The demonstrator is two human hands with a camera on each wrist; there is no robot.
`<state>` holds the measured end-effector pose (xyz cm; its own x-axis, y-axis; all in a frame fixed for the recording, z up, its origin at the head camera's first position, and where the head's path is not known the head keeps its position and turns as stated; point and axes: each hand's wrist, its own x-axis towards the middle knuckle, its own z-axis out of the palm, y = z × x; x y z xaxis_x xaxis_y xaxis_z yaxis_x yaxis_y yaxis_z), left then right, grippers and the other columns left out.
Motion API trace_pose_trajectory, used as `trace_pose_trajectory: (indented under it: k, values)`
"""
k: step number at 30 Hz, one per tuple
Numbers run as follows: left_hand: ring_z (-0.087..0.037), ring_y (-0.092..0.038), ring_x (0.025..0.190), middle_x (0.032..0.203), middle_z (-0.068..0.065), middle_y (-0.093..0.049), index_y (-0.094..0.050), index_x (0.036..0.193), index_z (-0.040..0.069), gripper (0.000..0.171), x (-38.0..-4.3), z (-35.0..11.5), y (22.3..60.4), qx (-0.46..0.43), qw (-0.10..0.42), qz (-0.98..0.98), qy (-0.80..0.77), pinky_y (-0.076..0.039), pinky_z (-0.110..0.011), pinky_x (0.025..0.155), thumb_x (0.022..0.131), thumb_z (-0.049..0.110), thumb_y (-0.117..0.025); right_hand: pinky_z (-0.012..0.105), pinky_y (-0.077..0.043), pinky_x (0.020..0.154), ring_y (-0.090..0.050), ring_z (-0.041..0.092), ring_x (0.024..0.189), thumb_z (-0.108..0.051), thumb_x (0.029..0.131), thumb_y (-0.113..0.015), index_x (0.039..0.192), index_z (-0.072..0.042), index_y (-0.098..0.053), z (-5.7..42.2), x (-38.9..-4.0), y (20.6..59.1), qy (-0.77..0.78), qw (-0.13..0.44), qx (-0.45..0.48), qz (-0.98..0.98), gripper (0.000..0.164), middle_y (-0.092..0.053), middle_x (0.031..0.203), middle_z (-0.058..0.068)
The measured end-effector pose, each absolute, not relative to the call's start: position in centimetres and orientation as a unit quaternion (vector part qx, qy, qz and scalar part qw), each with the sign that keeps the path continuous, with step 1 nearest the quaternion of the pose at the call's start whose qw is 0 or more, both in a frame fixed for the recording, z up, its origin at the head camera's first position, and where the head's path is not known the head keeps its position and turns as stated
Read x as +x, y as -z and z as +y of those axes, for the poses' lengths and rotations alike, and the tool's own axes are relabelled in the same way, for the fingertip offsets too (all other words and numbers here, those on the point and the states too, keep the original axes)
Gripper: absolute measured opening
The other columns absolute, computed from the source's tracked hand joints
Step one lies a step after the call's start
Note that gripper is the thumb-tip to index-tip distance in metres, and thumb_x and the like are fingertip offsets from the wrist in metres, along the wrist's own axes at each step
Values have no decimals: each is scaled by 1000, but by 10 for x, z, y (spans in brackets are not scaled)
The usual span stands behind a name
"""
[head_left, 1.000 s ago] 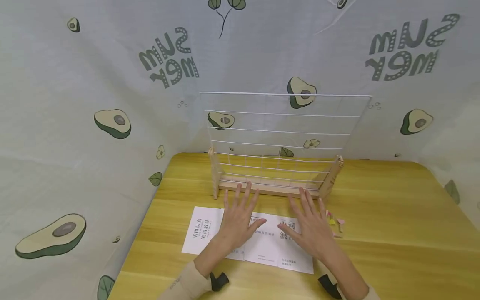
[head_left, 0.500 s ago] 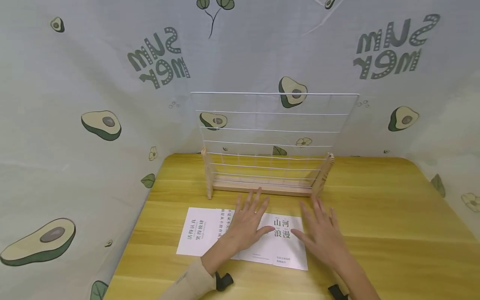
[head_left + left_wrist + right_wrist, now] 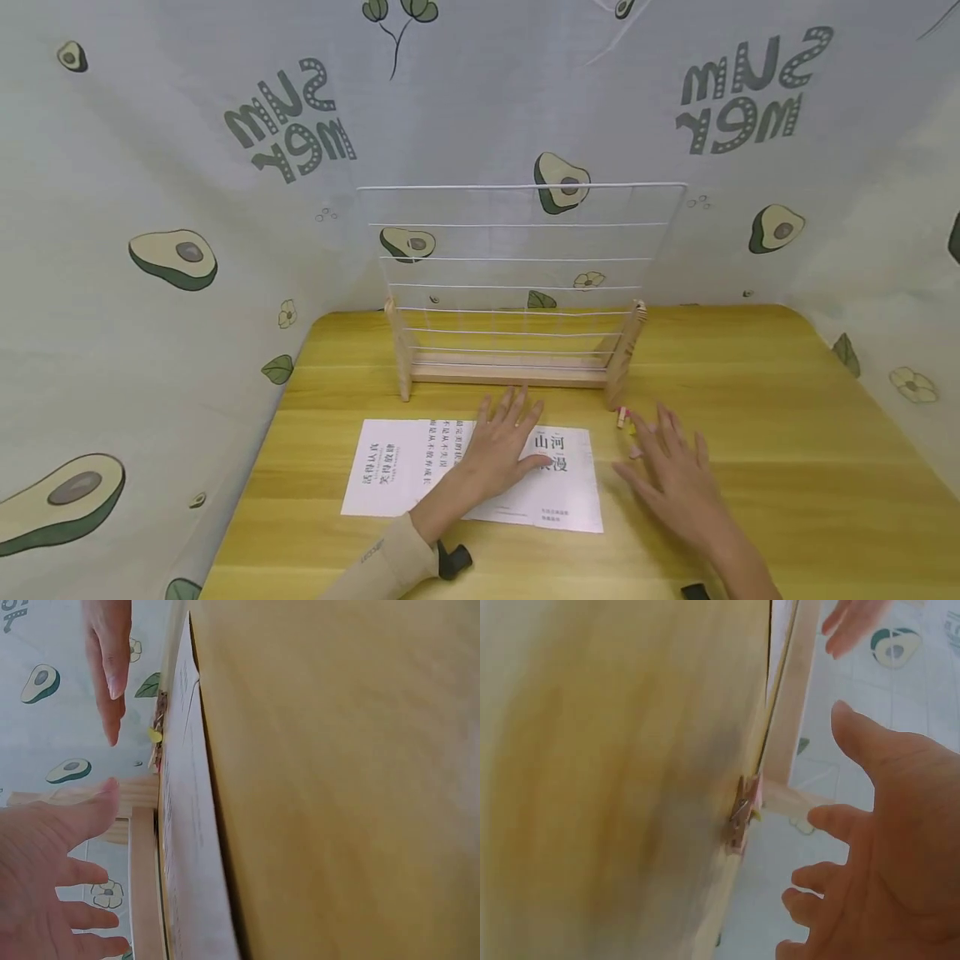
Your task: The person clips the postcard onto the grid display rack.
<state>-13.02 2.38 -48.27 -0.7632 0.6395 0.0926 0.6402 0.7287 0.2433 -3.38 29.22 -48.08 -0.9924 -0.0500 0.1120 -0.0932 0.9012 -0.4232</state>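
Observation:
White cards (image 3: 390,496) printed with Chinese characters lie in an overlapping row on the table. Above them, my left hand (image 3: 491,454) is spread with its palm down and fingers straight, hiding part of the middle cards. The left wrist view shows a gap between this hand and the cards (image 3: 196,855). My right hand (image 3: 678,483) hovers to the right of the row, fingers extended and holding nothing. Small wooden clothespins (image 3: 739,817) with coloured decorations lie on the table near its fingertips, partly covered by the hand in the head view.
Behind the cards stands a rack with a wooden base (image 3: 510,371) and an upright white wire grid (image 3: 517,260). The yellow wood-grain table (image 3: 750,392) extends to both sides. A pale cloth (image 3: 450,108) printed with avocados hangs behind and at the sides.
My right hand has moved right, off the cards to over the clothespins, uncovering the right-hand card. My left hand has shifted slightly right across the cards. The head view has turned somewhat right.

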Motion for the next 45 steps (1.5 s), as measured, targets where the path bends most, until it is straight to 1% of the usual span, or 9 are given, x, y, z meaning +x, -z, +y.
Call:
trace_pose_trajectory:
  k: [5,11,14,16,21,25,37,42,45]
  values:
    - [-36,-41,151,163,-18,-41,-52,151,12,81,-131,25,485,-343,-10,-924,172,-28,-62,123,87,55,-75,73,8,122,-10,56,156,-42,103,-60,162,-9,-31,300,-31,487,-228,52,44,-971,74,-8,169,33]
    - [-30,-49,139,148,-13,-54,-63,139,9,84,-135,25,488,-334,-27,-922,192,-34,-56,120,72,51,-90,75,5,121,-15,58,154,-30,100,-67,147,-2,-54,309,-29,494,-270,78,66,-957,57,-19,166,35]
    - [-27,-51,133,142,-10,-57,-66,135,9,85,-136,26,489,-333,-32,-923,193,-38,-51,116,66,50,-94,74,4,122,-18,59,152,-28,98,-70,140,-4,-62,311,-28,495,-283,77,61,-954,49,-24,163,36]
    - [-24,-51,129,138,-8,-58,-68,133,9,85,-137,27,490,-331,-35,-923,192,-39,-48,114,64,49,-96,77,-2,121,-24,61,149,-29,97,-72,134,-6,-67,311,-28,494,-283,76,56,-955,44,-30,160,37]
    - [-18,-50,119,132,-4,-58,-69,133,10,87,-140,30,489,-324,-43,-926,187,-39,-41,110,61,49,-97,82,-21,110,-34,63,141,-28,94,-75,121,-7,-75,309,-34,491,-259,79,49,-961,35,-39,154,39]
    - [-17,-50,117,130,-3,-58,-69,129,12,85,-143,31,489,-320,-42,-927,191,-40,-38,107,58,48,-99,81,-27,104,-39,63,136,-24,91,-77,113,-7,-78,307,-39,491,-233,94,47,-967,28,-44,150,40]
    - [-15,-54,113,124,1,-62,-63,124,15,86,-151,33,490,-343,-41,-921,183,-41,-38,106,54,50,-100,77,-31,100,-49,57,127,-25,85,-82,96,-13,-83,304,-42,489,-226,110,38,-967,15,-54,144,35]
    - [-11,-55,104,110,6,-66,-61,127,15,86,-152,35,490,-345,-48,-912,217,-39,-39,105,56,43,-101,73,-35,96,-52,53,125,-20,82,-84,90,-13,-83,303,-44,492,-220,138,41,-965,10,-60,138,33]
    - [-7,-54,97,99,9,-64,-61,127,14,81,-151,35,491,-345,-56,-904,248,-38,-37,104,59,37,-101,63,-41,89,-59,45,112,-13,77,-88,85,-13,-83,302,-47,494,-215,186,52,-957,9,-70,122,26]
